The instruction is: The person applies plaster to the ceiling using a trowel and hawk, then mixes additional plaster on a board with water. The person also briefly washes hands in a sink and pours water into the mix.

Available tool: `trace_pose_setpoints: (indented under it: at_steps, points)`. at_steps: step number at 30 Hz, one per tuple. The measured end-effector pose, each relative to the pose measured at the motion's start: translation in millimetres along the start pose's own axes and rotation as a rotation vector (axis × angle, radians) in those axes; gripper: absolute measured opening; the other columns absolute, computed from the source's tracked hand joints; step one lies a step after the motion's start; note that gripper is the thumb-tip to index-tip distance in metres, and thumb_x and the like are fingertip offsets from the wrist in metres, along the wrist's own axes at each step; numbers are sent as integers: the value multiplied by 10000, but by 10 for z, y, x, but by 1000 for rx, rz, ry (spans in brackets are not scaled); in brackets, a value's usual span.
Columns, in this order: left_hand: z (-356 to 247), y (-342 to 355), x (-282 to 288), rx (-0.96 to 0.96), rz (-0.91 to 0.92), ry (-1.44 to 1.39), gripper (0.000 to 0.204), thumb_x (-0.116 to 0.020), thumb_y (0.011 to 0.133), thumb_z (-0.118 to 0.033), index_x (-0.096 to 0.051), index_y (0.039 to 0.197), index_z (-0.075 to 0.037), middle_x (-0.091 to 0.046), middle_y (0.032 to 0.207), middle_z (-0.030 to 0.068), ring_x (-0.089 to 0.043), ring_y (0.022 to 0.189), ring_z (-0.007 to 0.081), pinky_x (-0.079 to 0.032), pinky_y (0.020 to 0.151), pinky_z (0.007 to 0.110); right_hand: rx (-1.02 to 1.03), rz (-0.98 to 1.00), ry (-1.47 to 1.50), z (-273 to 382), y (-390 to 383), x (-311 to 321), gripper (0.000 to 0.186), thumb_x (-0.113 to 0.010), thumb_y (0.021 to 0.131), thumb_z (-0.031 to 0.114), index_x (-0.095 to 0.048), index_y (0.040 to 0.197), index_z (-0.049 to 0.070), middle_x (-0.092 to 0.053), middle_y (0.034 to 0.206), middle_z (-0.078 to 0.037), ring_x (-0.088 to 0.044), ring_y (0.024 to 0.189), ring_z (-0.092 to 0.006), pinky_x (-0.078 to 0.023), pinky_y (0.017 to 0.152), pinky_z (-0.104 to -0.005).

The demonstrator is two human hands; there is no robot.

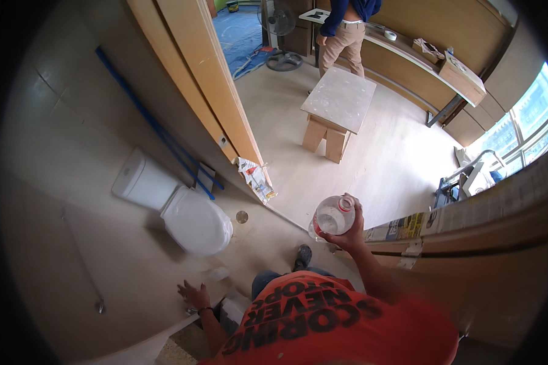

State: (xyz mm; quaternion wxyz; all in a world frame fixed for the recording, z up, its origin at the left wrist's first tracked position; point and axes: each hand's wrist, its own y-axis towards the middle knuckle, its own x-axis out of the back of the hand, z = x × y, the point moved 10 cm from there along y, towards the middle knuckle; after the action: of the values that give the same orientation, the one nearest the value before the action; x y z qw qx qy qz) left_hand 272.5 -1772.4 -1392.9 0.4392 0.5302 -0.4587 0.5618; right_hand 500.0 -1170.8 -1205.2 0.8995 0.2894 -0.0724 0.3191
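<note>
My right hand [349, 236] is wrapped around a clear plastic bottle [335, 216] with a round neck and a red ring. The bottle is held out in front of me by the doorway, its neck facing up toward me. What it contains, if anything, I cannot make out. On the other side, my left hand [195, 295] hangs with its fingers spread and nothing in it. A grey-white container [232, 311] stands beside my left wrist, partly hidden by my arm and shirt.
Left of me stands a white toilet [198, 220] with its lid down. Blue pipes [149, 112] lean by the wall near the wooden door frame [207, 85]. Beyond the doorway are a small wooden work table [340, 97], a standing fan [280, 21] and another person [345, 42].
</note>
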Motion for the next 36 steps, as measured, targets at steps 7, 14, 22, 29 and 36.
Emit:
trace_pose_setpoints:
  at_steps: [7, 14, 22, 29, 36]
  points:
    - [-4463, -189, 797, -1056, 149, -555, 489, -691, 905, -182, -552, 1342, -12, -626, 1261, 207, -590, 1182, 394, -475, 998, 494, -171, -306, -166, -1042, 390, 742, 1151, -955, 575, 431, -361, 1469, 14, -500, 1359, -206, -547, 1240, -359, -473, 1043, -472]
    - [-7521, -949, 1096, -1684, 642, -665, 622, -710, 927, -390, -533, 1424, -59, -619, 1324, 177, -570, 1252, 371, -443, 1082, 457, -318, -498, -198, -1702, 1111, 1143, 1221, -980, 530, 304, -305, 1507, 20, -470, 1422, -194, -510, 1301, -349, -439, 1099, -501]
    - [-9566, -1601, 1832, -2106, 1190, -753, 1238, -938, 656, -453, -229, 1591, -60, -380, 1573, 191, -377, 1462, 331, -327, 1215, 424, -334, -666, -250, -1978, 3072, 1297, 1218, -1001, 537, 296, -307, 1503, 34, -508, 1365, -164, -530, 1265, -336, -452, 1072, -485]
    - [-10627, -567, 2135, -1783, 1128, -1100, 1296, -959, 667, -402, -141, 1600, -30, -326, 1588, 192, -346, 1482, 308, -307, 1230, 413, -331, -597, 74, -2432, 4882, 808, 1182, -992, 542, 275, -325, 1485, 27, -519, 1334, -153, -542, 1249, -307, -464, 1052, -465]
    - [-11092, 1099, 2355, -1325, 798, -1290, 1231, -926, 727, -344, -107, 1589, -22, -357, 1554, 195, -391, 1451, 306, -346, 1202, 427, 6, -101, 113, -2537, 6557, -239, 1216, -931, 697, 468, -227, 1571, 1, -458, 1458, -210, -489, 1341, -349, -404, 1131, -498]
